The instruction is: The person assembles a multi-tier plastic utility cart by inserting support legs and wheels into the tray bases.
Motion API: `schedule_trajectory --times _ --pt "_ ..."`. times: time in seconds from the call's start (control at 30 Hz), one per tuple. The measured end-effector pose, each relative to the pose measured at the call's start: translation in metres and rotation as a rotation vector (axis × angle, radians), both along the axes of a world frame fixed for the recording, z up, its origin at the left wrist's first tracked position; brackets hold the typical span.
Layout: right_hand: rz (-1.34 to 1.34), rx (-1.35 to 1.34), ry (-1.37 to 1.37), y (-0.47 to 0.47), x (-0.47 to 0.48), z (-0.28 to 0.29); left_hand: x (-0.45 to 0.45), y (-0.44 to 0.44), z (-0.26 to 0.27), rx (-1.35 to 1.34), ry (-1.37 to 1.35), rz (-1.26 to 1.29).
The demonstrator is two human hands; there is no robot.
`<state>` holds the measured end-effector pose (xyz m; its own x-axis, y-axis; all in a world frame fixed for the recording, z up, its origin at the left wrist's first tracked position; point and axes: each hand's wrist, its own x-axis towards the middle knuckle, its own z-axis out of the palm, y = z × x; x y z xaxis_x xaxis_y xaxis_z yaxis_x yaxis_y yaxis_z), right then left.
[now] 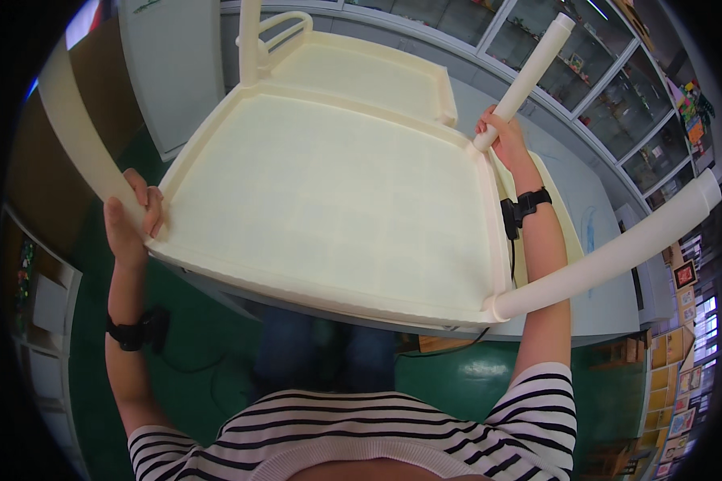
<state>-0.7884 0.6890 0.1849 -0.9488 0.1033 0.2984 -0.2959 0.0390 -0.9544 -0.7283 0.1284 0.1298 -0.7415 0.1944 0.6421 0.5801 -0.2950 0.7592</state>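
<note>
A cream plastic shelf tray with a raised rim lies before me, with round plastic posts standing at its corners. My left hand is wrapped around the base of the near left post. My right hand grips the lower part of the far right post. The near right post leans outward over my right forearm, with neither hand on it. A far left post rises beside a second cream tray with a looped handle.
A pale table lies beneath the trays, with a further cream panel under my right forearm. Glass-fronted cabinets stand beyond. A white cabinet is at the far left, and open shelving at the near left. A cable hangs near the table edge.
</note>
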Motion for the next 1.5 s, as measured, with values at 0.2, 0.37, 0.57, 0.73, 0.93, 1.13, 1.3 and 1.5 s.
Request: schedule_trajectory --times 0.2,0.37,0.57,0.73,0.93,1.13,1.3,1.5 --pt "-0.024 -0.100 0.000 0.007 -0.004 -0.009 -0.002 0.000 -0.004 0.053 -0.025 -0.035" --pt "-0.065 -0.094 -0.003 0.002 -0.002 -0.008 0.000 0.001 -0.002 0.069 -0.003 -0.035" --pt "-0.145 0.044 0.080 -0.001 -0.001 -0.011 0.001 0.006 0.001 0.080 -0.011 -0.038" --pt "-0.298 -0.003 0.079 -0.010 -0.002 -0.016 0.004 0.008 0.004 0.063 -0.004 0.015" --pt "-0.020 -0.022 -0.068 0.007 -0.002 -0.008 0.003 0.004 0.000 0.073 0.021 0.029" --pt "0.237 -0.021 -0.051 0.019 -0.011 -0.012 0.003 0.000 -0.001 0.131 0.054 -0.039" --pt "-0.012 -0.111 0.092 0.009 -0.015 -0.025 0.001 -0.001 0.001 0.107 0.028 -0.018" --pt "-0.330 -0.005 0.159 0.001 -0.010 -0.028 0.011 0.017 0.010 0.024 -0.020 0.187"
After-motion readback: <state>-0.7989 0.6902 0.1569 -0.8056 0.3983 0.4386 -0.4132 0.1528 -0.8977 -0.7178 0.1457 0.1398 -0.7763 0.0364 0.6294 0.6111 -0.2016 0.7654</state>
